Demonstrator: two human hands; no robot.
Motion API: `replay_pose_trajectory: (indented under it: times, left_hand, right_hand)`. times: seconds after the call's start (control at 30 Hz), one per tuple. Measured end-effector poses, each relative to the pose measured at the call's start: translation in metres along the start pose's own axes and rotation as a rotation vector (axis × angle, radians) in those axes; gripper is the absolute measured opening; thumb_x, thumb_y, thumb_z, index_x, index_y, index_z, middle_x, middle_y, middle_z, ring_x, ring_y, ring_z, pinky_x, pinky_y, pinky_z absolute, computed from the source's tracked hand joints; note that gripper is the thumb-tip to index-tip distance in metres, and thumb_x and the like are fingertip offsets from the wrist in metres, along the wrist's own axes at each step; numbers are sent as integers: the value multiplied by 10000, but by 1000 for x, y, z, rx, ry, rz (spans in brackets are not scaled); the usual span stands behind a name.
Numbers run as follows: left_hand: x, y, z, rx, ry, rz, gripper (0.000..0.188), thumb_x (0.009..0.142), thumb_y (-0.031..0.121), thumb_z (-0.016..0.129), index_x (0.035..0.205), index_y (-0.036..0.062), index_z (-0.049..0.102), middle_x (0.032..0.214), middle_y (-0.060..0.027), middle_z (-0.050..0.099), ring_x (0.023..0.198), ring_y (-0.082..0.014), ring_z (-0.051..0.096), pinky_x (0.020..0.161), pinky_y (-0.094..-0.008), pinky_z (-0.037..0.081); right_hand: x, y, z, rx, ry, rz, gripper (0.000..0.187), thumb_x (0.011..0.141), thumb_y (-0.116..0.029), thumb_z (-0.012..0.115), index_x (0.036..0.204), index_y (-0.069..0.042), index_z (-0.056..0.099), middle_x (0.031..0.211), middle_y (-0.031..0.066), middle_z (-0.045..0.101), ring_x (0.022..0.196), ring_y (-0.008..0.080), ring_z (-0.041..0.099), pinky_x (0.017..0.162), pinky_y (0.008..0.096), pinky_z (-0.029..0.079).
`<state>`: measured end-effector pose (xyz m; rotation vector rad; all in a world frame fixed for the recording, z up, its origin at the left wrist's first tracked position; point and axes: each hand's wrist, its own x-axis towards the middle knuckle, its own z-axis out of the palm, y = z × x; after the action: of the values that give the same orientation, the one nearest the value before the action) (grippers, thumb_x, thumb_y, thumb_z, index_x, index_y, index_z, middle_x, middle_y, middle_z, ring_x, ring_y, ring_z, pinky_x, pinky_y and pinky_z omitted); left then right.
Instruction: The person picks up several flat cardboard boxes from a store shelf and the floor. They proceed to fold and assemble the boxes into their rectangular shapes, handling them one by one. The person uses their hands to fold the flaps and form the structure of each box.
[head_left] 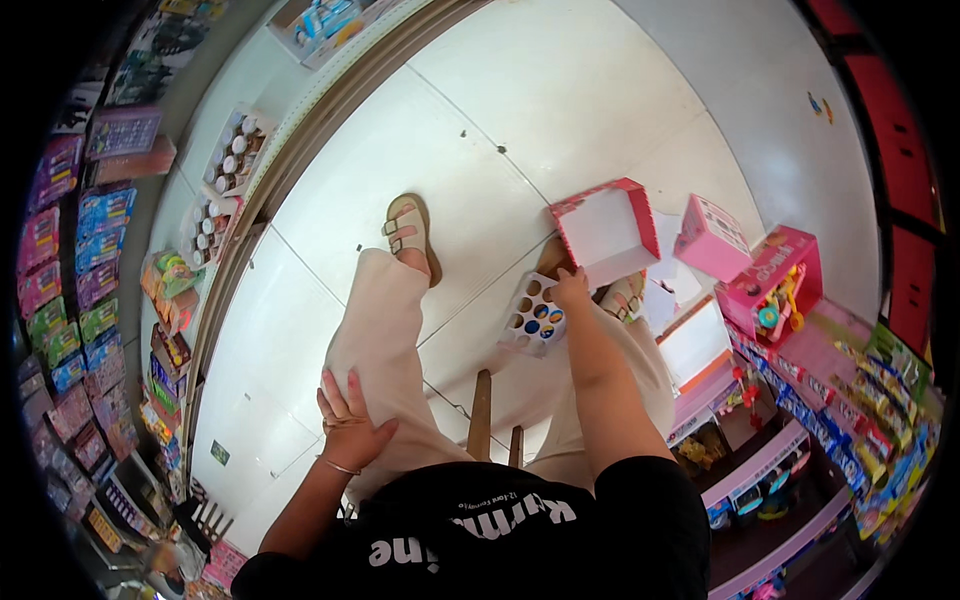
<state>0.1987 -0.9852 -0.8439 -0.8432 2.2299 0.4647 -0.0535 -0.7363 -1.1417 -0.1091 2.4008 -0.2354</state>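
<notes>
Our right hand [571, 288] is closed on the tray's corner; the tray [523, 342] sits outside the open box [608, 235], blue pieces [541, 311] showing in only some holes. Our left hand [353, 430] rests spread on our leg [372, 320].

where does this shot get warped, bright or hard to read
Head view: fisheye curves the long brown strip edging the floor; head view: pale floor tiles look brightest; head view: colourful hanging packets at left look duller, while the white tray with round openings reads fairly clearly.
</notes>
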Motion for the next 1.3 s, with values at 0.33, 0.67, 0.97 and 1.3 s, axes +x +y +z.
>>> replay_pose_trajectory:
  times: [0.33, 0.67, 0.97, 1.3]
  left_hand:
    - [-2, 1, 2, -6, 32, -2, 980, 619, 418, 636, 1317, 78, 38, 1310, -278, -130, 1155, -550, 0, 867, -582, 252]
    - [-1, 7, -4, 28, -35, -77, 983, 631, 425, 625, 1317, 66, 18, 1309, -283, -132, 1158, -546, -4, 872, -578, 240]
    - [2, 13, -10, 25, -83, -94, 938, 675, 433, 586, 1323, 103, -6, 1315, -260, -159, 1164, -541, -2, 860, -574, 263]
    - [-17, 19, -3, 25, -106, -50, 879, 703, 501, 515, 1333, 136, 22, 1347, -191, -158, 1186, -515, 26, 884, -555, 264]
  right_hand:
    - [12, -24, -45, -267, -189, 61, 344, 754, -315, 473, 1054, -156, 522, 1185, 93, 419, 1134, 264, 358, 890, 494, 299]
    - [30, -16, -28, -190, -234, 56, 330, 734, -187, 446, 1058, -167, 507, 1180, 122, 386, 1160, 286, 306, 876, 488, 300]
    - [22, -41, -94, 259, 456, -226, 196, 746, -200, 530, 874, -52, 544, 803, 129, 555, 771, 259, 541, 731, 410, 402]
    - [-182, -70, -211, 2045, -98, -520, 403, 756, -55, 430, 1137, 55, 359, 1093, 195, 480, 957, 257, 520, 835, 352, 427]
